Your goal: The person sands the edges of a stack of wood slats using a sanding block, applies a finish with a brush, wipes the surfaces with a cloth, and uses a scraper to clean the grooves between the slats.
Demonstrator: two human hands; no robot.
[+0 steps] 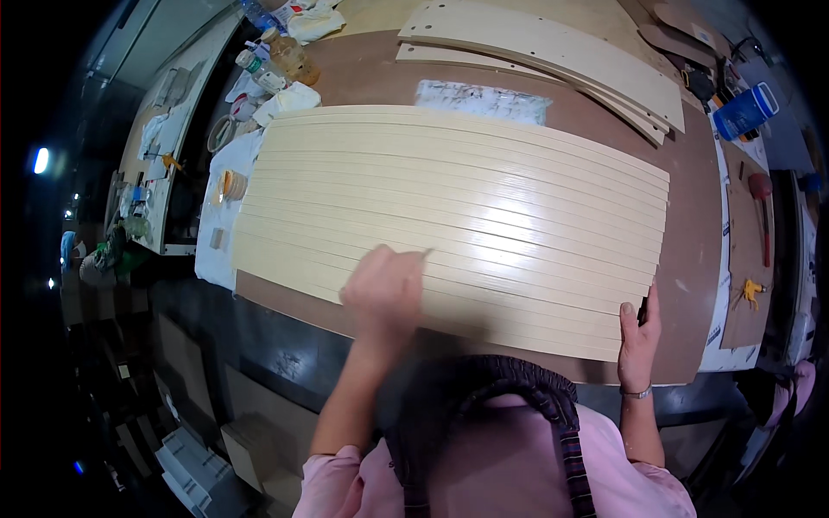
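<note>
A row of long pale cream slats (pixel 389 173) lies side by side on the brown-topped table, their surface shiny near the middle. My left hand (pixel 386 289) is closed in a fist above the near slats. From it pokes the tip of a small, thin, greyish thing (pixel 427 254); the rest is hidden inside the fingers and its kind cannot be made out. At the right ends of the near slats rests my right hand (pixel 639 341), its thumb apart from the stretched fingers. The fingers lie along the slat ends, partly hidden.
Pale boards with holes (pixel 553 43) are stacked at the far side, beside a paint-stained white block (pixel 479 101). Bottles (pixel 289 56) and rags stand far left, with a roll of tape (pixel 231 185) nearer. On the right are a blue jug (pixel 745 112) and a yellow trigger clamp (pixel 751 293).
</note>
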